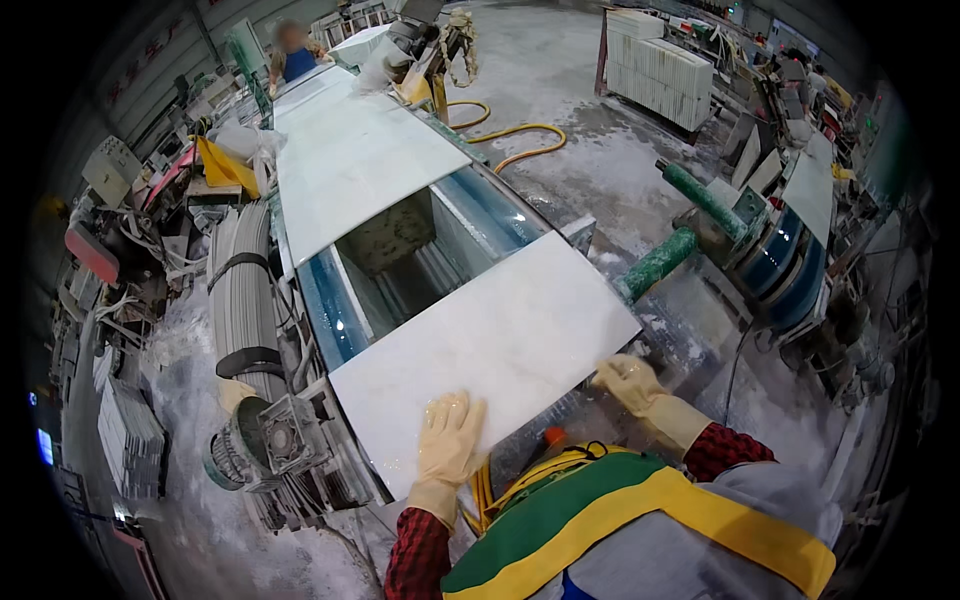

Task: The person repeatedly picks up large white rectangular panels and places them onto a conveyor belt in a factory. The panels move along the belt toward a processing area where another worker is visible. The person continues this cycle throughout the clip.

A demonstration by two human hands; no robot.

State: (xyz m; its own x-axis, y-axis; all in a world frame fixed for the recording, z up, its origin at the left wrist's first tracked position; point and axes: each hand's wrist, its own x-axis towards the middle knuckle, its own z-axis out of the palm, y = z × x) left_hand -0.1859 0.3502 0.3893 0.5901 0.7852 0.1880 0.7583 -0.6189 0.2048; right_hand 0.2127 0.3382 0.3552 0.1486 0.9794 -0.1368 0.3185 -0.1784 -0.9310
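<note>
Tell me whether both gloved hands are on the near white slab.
Yes: the left hand lies flat on the white slab near its front edge, and the right hand grips its near right edge.

The left hand (447,440) and the right hand (632,383) each wear a pale cream rubber glove with a long cuff. Both sleeves are red-and-black checked flannel. Over the chest lies a grey apron with green and yellow bands running across it.

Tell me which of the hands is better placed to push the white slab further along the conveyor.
Left, probably: the left hand lies flat on the white slab, while the right hand only grips its corner edge.
</note>
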